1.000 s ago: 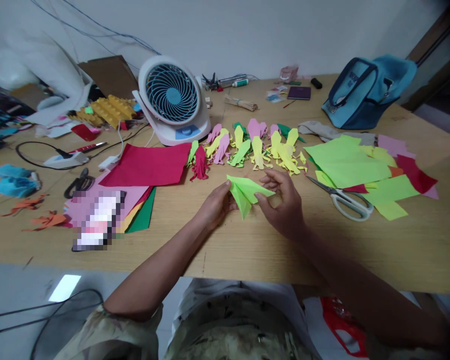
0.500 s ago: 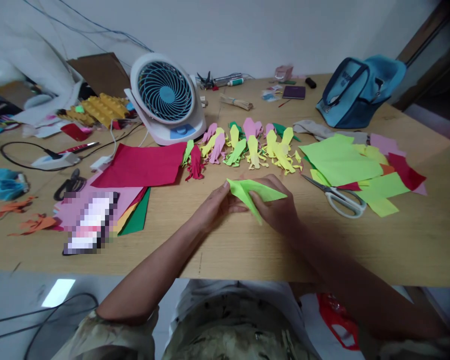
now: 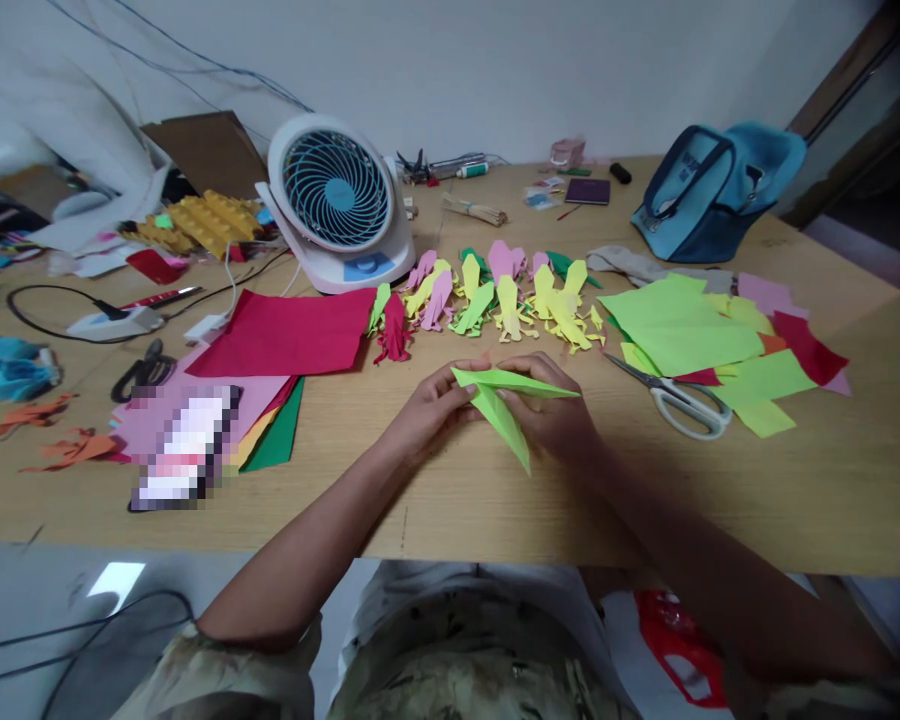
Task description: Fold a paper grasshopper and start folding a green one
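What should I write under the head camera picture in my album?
The left hand and right hand hold folded green paper, with scissors and a fan on the table.

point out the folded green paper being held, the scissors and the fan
folded green paper (image 3: 501,422): head view, on the flap that hangs down
scissors (image 3: 664,383): head view, near where the blades meet the pale handles
fan (image 3: 340,195): head view, on the blue hub of its grille
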Demonstrator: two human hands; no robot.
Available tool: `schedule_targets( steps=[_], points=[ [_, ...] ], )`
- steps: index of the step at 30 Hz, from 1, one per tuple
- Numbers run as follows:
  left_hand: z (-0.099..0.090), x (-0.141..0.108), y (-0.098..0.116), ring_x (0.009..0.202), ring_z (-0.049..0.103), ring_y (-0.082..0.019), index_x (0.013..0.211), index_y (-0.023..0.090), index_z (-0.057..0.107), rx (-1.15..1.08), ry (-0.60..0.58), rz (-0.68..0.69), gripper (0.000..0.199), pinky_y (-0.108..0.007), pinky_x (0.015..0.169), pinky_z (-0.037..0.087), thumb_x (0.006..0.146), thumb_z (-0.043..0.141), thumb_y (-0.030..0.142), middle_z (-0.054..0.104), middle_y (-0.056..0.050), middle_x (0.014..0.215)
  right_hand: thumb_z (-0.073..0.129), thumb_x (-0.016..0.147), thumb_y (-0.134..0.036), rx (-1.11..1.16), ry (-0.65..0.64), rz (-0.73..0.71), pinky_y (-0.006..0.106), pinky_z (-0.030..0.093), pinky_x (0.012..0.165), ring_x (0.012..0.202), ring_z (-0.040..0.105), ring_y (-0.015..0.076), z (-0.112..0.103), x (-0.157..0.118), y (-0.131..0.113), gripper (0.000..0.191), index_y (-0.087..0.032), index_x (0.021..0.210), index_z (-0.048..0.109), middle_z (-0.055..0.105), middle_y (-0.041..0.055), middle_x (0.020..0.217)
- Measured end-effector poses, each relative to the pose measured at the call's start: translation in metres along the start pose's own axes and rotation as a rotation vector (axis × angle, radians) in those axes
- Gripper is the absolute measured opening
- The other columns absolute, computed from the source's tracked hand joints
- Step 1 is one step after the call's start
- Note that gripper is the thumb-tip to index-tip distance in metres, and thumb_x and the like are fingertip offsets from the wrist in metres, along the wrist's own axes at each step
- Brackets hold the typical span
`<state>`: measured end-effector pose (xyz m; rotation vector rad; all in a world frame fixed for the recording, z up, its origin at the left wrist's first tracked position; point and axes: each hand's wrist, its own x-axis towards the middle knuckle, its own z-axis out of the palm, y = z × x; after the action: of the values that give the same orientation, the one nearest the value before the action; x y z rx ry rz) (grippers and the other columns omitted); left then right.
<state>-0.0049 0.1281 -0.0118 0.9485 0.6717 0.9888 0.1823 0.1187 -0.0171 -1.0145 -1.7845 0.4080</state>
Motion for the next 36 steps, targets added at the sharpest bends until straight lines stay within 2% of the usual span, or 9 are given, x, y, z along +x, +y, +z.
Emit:
schedule_targets(
  steps=[4, 7, 12, 14, 16, 20, 25, 30, 36],
  points=[
    [-0.007, 0.005, -0.004, 0.078, 0.067, -0.011, 0.102, 0.016, 0.069, -0.063, 0.045, 0.01, 0.03, -0.021, 0.075, 0.055, 0.074, 0.08, 0.021, 0.072, -0.004, 0.096, 0.064, 0.086, -0.027, 0.093, -0.022, 0.119, 0.04, 0.054, 0.091, 0.1, 0.066, 0.0227, 0.005, -0.002, 0.002, 0.022, -0.022, 0.108, 0.063, 0.07, 0.007, 0.107],
    [-0.01, 0.008, -0.005, 0.07, 0.067, -0.011, 0.097, 0.015, 0.067, -0.111, 0.073, -0.043, 0.028, -0.021, 0.069, 0.056, 0.072, 0.079, 0.019, 0.072, -0.002, 0.087, 0.065, 0.087, -0.032, 0.221, -0.057, 0.236, 0.036, 0.057, 0.082, 0.093, 0.069, 0.0224, 0.012, -0.005, 0.008, 0.025, -0.023, 0.109, 0.063, 0.072, 0.006, 0.103],
    [-0.01, 0.01, -0.005, 0.064, 0.067, -0.011, 0.099, 0.015, 0.066, -0.11, 0.106, -0.066, 0.026, -0.021, 0.061, 0.055, 0.078, 0.078, 0.026, 0.071, -0.003, 0.082, 0.066, 0.085, -0.028, 0.28, -0.077, 0.258, 0.034, 0.057, 0.078, 0.088, 0.068, 0.0213, 0.017, -0.007, 0.015, 0.025, -0.022, 0.109, 0.063, 0.072, 0.0049, 0.099],
    [-0.009, 0.01, -0.005, 0.072, 0.07, -0.014, 0.103, 0.016, 0.066, -0.152, 0.098, -0.069, 0.031, -0.024, 0.066, 0.057, 0.081, 0.076, 0.035, 0.073, -0.006, 0.091, 0.064, 0.084, -0.021, 0.205, -0.026, 0.204, 0.035, 0.055, 0.08, 0.088, 0.067, 0.0205, 0.014, -0.006, 0.011, 0.022, -0.022, 0.105, 0.063, 0.071, 0.0052, 0.099],
    [-0.007, 0.008, -0.003, 0.089, 0.072, -0.018, 0.112, 0.017, 0.064, -0.198, 0.068, -0.069, 0.04, -0.03, 0.079, 0.059, 0.082, 0.076, 0.041, 0.073, -0.01, 0.107, 0.06, 0.081, -0.012, 0.1, 0.031, 0.113, 0.034, 0.054, 0.079, 0.087, 0.066, 0.0198, 0.01, -0.004, 0.006, 0.021, -0.022, 0.1, 0.064, 0.069, 0.0049, 0.096],
    [-0.005, 0.002, 0.004, 0.119, 0.064, -0.023, 0.134, 0.022, 0.055, -0.174, -0.042, -0.042, 0.068, -0.032, 0.097, 0.052, 0.073, 0.085, 0.027, 0.061, -0.013, 0.137, 0.052, 0.074, -0.001, 0.02, 0.081, -0.007, 0.033, 0.052, 0.077, 0.086, 0.063, 0.0196, 0.003, -0.001, 0.0, 0.03, -0.023, 0.093, 0.063, 0.064, 0.0031, 0.089],
    [-0.007, 0.001, 0.008, 0.128, 0.058, -0.025, 0.144, 0.029, 0.048, -0.074, -0.151, 0.027, 0.088, -0.03, 0.099, 0.049, 0.066, 0.09, 0.024, 0.058, -0.012, 0.14, 0.052, 0.07, 0.001, 0.057, 0.071, -0.019, 0.032, 0.052, 0.076, 0.087, 0.062, 0.0197, 0.002, -0.003, 0.002, 0.037, -0.022, 0.096, 0.063, 0.061, 0.0036, 0.092],
    [-0.007, 0.005, 0.002, 0.122, 0.062, -0.025, 0.143, 0.026, 0.049, -0.011, -0.13, 0.062, 0.087, -0.028, 0.094, 0.051, 0.066, 0.09, 0.027, 0.063, -0.011, 0.134, 0.052, 0.068, 0.001, 0.07, 0.028, -0.048, 0.033, 0.053, 0.077, 0.087, 0.063, 0.0197, 0.004, -0.005, 0.002, 0.04, -0.022, 0.1, 0.062, 0.062, 0.0039, 0.095],
    [-0.003, 0.005, 0.005, 0.088, 0.073, -0.019, 0.129, 0.02, 0.06, 0.065, -0.048, 0.028, 0.074, -0.024, 0.074, 0.054, 0.064, 0.091, 0.034, 0.075, -0.008, 0.106, 0.057, 0.07, -0.001, 0.012, -0.008, -0.074, 0.033, 0.054, 0.077, 0.089, 0.063, 0.0207, 0.008, -0.008, -0.001, 0.042, -0.022, 0.106, 0.06, 0.062, 0.0054, 0.1]
  ],
)
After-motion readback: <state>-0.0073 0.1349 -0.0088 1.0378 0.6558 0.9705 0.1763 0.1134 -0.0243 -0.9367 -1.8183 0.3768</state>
